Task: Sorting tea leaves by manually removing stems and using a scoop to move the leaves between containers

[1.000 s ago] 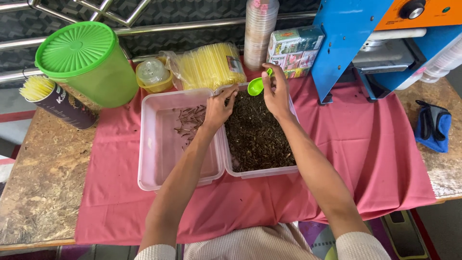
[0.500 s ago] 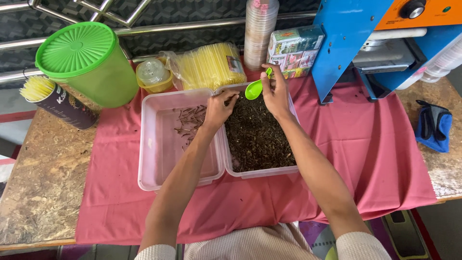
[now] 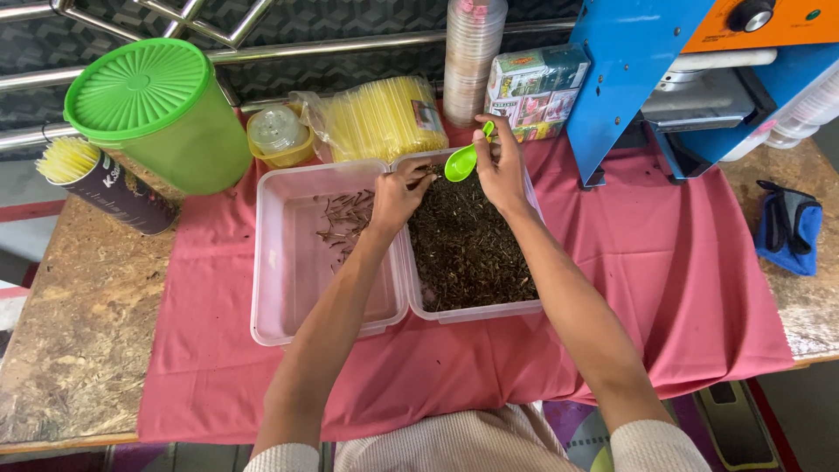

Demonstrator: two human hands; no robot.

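Observation:
Two clear plastic tubs stand side by side on a pink cloth. The right tub (image 3: pixel 472 310) is full of dark dried leaves; the left tub (image 3: pixel 288 297) holds only a small heap of brown stems near its far right corner. My right hand (image 3: pixel 502 166) holds a small green scoop (image 3: pixel 461 162) over the far end of the right tub. My left hand (image 3: pixel 400 194) pinches bits of the dark leaves at the inner far corner of that tub, beside the scoop.
At the back stand a green lidded bucket (image 3: pixel 157 114), a small lidded cup (image 3: pixel 278 135), a bag of yellow straws (image 3: pixel 384 118), stacked cups (image 3: pixel 472 52) and a carton box (image 3: pixel 537 87). A blue sealing machine (image 3: pixel 664 70) is far right, a dark straw can (image 3: pixel 105 188) far left.
My hands hold about the same places over the right tub; the fingers of my left hand have shifted a little among the leaves near the scoop.

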